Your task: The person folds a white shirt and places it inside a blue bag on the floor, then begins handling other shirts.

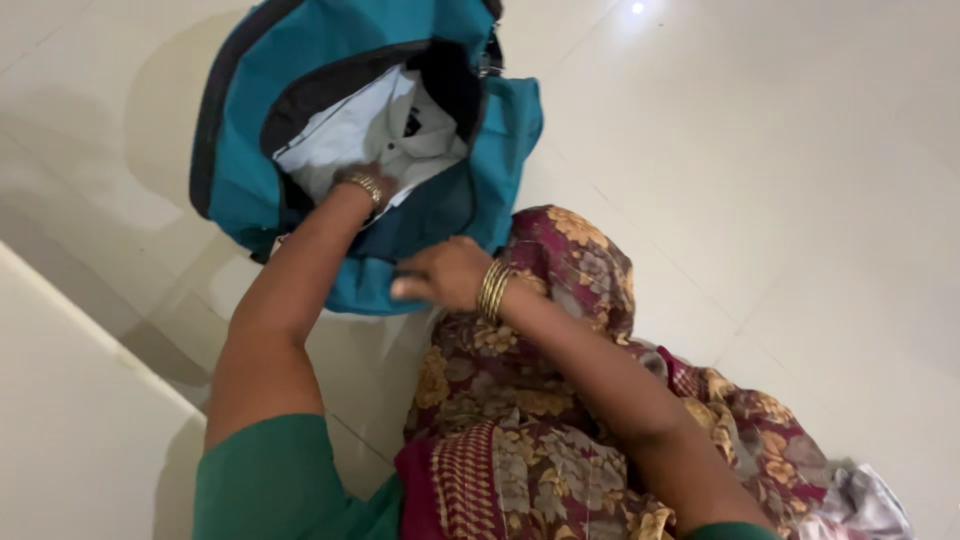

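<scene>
A teal backpack [250, 160] with black trim lies open on the pale tiled floor. Inside its mouth sits a folded white shirt [380, 130]. My left hand [368, 190] reaches into the opening, fingers hidden under the shirt, a gold bracelet on the wrist. My right hand [440, 272], wearing gold bangles, grips the near teal edge of the backpack, fingers curled over the fabric.
My lap is covered by maroon cloth with a gold floral print [540, 400]. A pale crumpled garment [865, 505] lies at the bottom right. A white raised ledge or wall [70, 410] runs along the left.
</scene>
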